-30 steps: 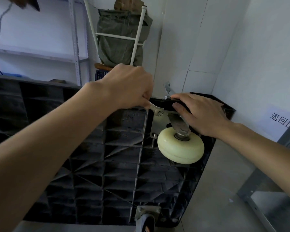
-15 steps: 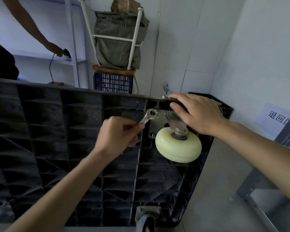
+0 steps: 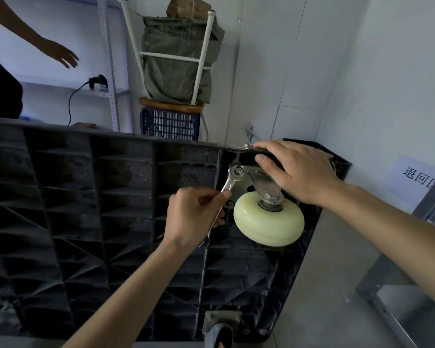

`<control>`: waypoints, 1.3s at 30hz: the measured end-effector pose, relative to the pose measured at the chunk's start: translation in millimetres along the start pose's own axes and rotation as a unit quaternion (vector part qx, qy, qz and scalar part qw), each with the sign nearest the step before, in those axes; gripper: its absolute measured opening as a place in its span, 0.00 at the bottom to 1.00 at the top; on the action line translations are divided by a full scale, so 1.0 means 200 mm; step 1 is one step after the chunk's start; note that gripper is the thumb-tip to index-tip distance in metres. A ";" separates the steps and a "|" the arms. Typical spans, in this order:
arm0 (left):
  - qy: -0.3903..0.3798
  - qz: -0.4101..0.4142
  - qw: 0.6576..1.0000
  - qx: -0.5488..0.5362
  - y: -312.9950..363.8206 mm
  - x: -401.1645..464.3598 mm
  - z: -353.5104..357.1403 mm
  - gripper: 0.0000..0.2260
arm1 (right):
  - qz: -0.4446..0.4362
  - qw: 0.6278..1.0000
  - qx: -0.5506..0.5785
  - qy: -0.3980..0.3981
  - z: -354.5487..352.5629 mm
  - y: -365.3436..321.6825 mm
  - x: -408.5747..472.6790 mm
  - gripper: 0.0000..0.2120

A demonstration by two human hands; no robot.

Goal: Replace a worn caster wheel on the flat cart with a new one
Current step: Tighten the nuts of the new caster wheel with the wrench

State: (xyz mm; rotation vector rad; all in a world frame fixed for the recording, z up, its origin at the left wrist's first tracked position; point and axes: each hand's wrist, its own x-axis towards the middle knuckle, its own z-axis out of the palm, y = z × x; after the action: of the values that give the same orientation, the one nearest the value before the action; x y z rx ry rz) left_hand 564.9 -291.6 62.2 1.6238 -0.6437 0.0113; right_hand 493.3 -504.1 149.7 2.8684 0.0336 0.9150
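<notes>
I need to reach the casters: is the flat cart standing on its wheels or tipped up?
Tipped up: the cart's ribbed underside faces the camera, and the cream caster wheel sticks out off the floor.

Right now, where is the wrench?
In the head view the wrench is near the middle, held by the left hand, its head on a bolt just left of the cream wheel.

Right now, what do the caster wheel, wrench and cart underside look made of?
Caster wheel: cream, smooth, slight sheen, probably hard plastic or nylon. Wrench: bright silvery metal, likely plated steel. Cart underside: black matte moulded ribs, likely plastic, dusty.
</notes>
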 end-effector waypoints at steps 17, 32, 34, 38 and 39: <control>-0.003 0.030 0.997 0.073 -0.03 0.01 0.12 0.20 | -0.009 1.000 -0.008 0.009 0.01 0.01 0.00 0.25; 0.065 0.044 0.986 0.145 -0.05 -0.01 0.03 0.17 | 0.001 1.000 -0.004 0.018 0.01 0.01 -0.01 0.24; 0.094 0.058 0.968 0.225 0.00 0.01 -0.05 0.16 | 0.000 1.000 -0.005 0.020 0.02 0.00 -0.01 0.25; 0.092 0.148 0.912 0.371 0.17 0.10 -0.21 0.16 | 0.000 1.000 -0.001 0.020 0.01 -0.01 0.00 0.23; 0.076 0.164 0.898 0.401 0.23 0.12 -0.23 0.16 | -0.001 1.000 0.000 0.019 0.01 -0.01 0.00 0.24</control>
State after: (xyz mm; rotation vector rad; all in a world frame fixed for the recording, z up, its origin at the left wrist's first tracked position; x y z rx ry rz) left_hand 583.4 -259.5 120.4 2.2456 -0.8433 0.7327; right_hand 493.6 -503.4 147.9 2.8503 0.0395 0.9690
